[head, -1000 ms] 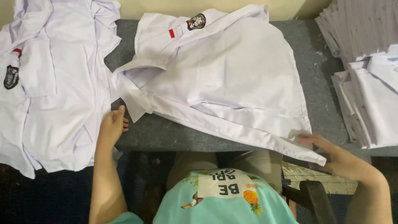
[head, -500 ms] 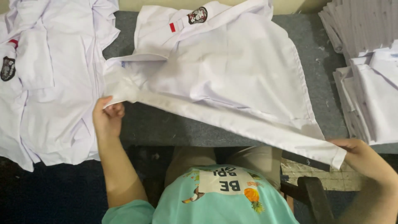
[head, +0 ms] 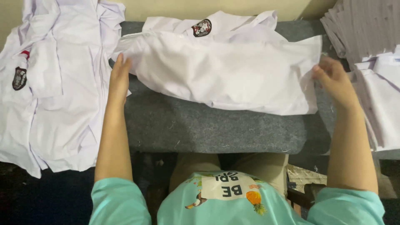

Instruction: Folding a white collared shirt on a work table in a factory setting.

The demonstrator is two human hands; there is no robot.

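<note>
A white shirt with a dark round badge near its top lies folded over on the grey felt table. My left hand grips the shirt's left edge. At the shirt's right edge my right hand pinches the folded cloth. Both arms reach forward from my teal sleeves.
A heap of white shirts with a dark badge covers the left side. A stack of grey cardboard sheets sits at the back right, with folded white shirts below it. The table's front edge runs just above my lap.
Both hands have lifted the shirt's near edge and carried it away from me, folding the shirt over on itself. The shirt now lies farther back and more compact.
</note>
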